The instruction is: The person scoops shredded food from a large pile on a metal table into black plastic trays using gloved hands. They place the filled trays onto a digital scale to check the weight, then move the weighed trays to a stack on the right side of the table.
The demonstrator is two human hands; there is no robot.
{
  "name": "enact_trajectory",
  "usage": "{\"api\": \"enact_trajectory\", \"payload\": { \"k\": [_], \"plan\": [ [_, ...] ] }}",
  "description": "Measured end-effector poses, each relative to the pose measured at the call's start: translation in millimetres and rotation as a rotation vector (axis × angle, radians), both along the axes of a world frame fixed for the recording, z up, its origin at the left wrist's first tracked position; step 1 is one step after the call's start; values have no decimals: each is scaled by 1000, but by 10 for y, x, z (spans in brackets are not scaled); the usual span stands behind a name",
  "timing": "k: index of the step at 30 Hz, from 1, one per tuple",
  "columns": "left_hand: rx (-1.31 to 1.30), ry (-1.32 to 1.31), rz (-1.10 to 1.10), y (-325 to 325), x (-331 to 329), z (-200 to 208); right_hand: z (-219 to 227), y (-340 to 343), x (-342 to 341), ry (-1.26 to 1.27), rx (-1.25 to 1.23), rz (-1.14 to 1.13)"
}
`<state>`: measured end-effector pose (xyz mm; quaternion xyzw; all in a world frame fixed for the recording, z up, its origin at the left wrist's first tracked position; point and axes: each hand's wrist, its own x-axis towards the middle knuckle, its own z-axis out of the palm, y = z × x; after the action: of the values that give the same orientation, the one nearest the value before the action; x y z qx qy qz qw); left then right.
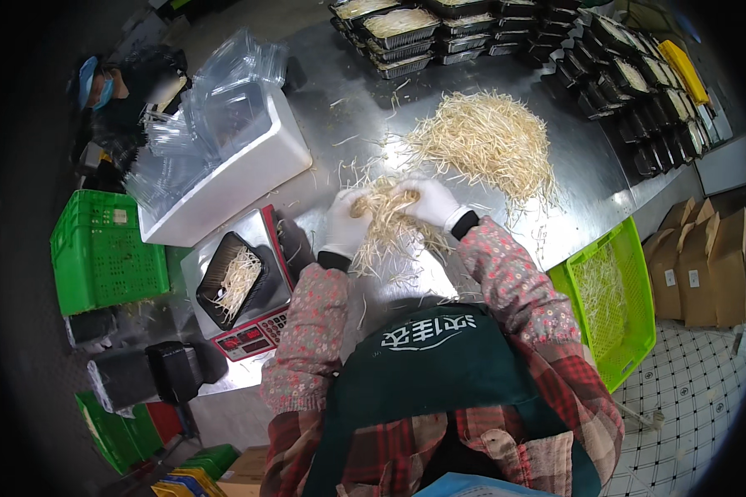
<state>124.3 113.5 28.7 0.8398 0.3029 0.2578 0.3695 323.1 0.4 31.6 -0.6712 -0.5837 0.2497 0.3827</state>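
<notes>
White gloves cover both of my hands above the metal table (340, 99). My left hand (345, 222) and my right hand (433, 204) grip a tangled clump of bean sprouts (386, 207) between them, fingers curled around it. Loose sprouts lie on the metal beneath. Just beyond my right hand is a large pile of bean sprouts (491, 145). To the left of my left hand, a red and silver weighing scale (250, 334) carries a black plastic tray (224, 253), tilted in view and partly filled with sprouts.
A white foam box (253, 170) holds clear plastic lids (215, 116) at left. Stacked filled black trays (402, 29) line the far edge and far right. Green crates (108, 248) flank the table; a lime crate (630, 360) contains sprouts. Paper bags (709, 265) stand right. A masked person (112, 99) is far left.
</notes>
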Motion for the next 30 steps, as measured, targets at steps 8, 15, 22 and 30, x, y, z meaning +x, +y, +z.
{"api": "enact_trajectory", "payload": {
  "k": [8, 15, 22, 30],
  "plan": [
    [-110, -258, 8, -121, -33, 667, 582, -1, 62, 254, 239, 75],
    [-394, -281, -23, -312, -293, 328, 277, -208, 63, 428, 70, 212],
    [-426, -35, -55, 182, -583, -251, -251, -14, 481, 180, -130, 44],
    [69, 392, 65, 270, 26, -831, -862, 583, -54, -446, -164, -18]
  ]
}}
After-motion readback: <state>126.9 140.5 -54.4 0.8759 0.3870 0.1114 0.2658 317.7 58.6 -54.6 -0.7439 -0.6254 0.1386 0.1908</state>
